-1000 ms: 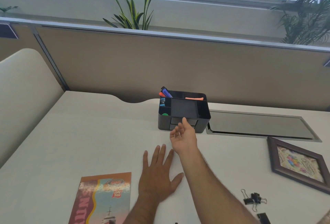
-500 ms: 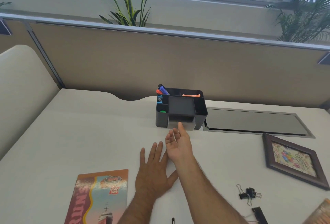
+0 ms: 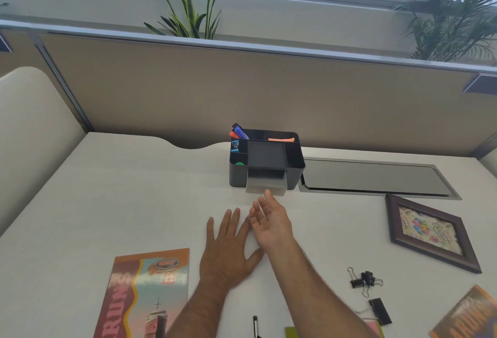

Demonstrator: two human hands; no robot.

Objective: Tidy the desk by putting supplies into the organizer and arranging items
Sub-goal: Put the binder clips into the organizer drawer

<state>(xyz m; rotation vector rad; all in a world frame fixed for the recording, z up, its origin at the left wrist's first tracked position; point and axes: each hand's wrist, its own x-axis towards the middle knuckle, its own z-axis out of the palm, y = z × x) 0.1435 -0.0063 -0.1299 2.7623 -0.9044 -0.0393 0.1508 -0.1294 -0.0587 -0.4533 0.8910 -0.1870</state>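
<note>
The drawer (image 3: pixel 265 185) is seen pulled partway out of the front of the organizer (image 3: pixel 266 161), its pale front face just beyond the fingertips (image 3: pixel 267 194) of the right hand (image 3: pixel 270 223). Its long axis runs across the line of reach, side to side, and the drawer slides along that line, toward and away from the fingers. The right hand is turned palm up, fingers loosely spread and straight, nothing held; whether the longest fingertip touches the drawer's lower edge cannot be told. The left hand (image 3: pixel 228 251) is laid flat on the desk (image 3: pixel 121 197), fingers apart, nearer the body and to the left of the right hand, partly overlapped by it. The right hand is judged the nearer one to the drawer.

Loose supplies lie behind and to the right of the right fingers: binder clips (image 3: pixel 363 281) and a pen (image 3: pixel 255 325) near the forearm. These are judged the likely contents for the opened drawer, so a reach back and rightward would be called for.

A picture frame (image 3: pixel 433 232) lies farther right, and a booklet (image 3: pixel 145 294) lies left of the left hand.
</note>
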